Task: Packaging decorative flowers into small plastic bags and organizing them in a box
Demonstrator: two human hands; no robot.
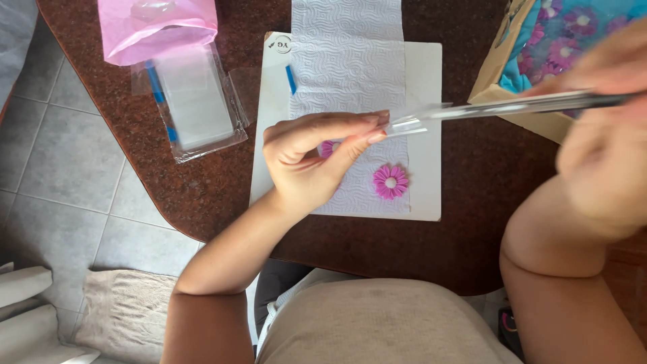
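The left hand is raised over a white board on the dark speckled tabletop. Thumb and forefinger are pinched narrow on the near end of a long clear plastic strip, the remaining fingers curled in. The strip runs level to the right, well above the board, into the right hand. That hand sits close to the camera and is blurred; it appears closed on the far end of the strip, but the exact finger placement cannot be made out.

Assessment of the strip: thin, light, glossy and transparent, with a dark tint toward its right end. It is likely slippery and springy, prone to bend or kink if gripped mid-length. Holding at both ends with fingertip pressure, as seen, looks the sound grasp.

Beneath the left hand, a sheet of embossed paper towel covers the board. A magenta daisy-shaped flower with a white centre lies flat on it, just right of the wrist. A second flower is mostly hidden behind the fingers. Both look small, light and delicate.

Also noted: a clear plastic packet with a pink bag at upper left, and a cardboard box with blue and purple floral contents at upper right.
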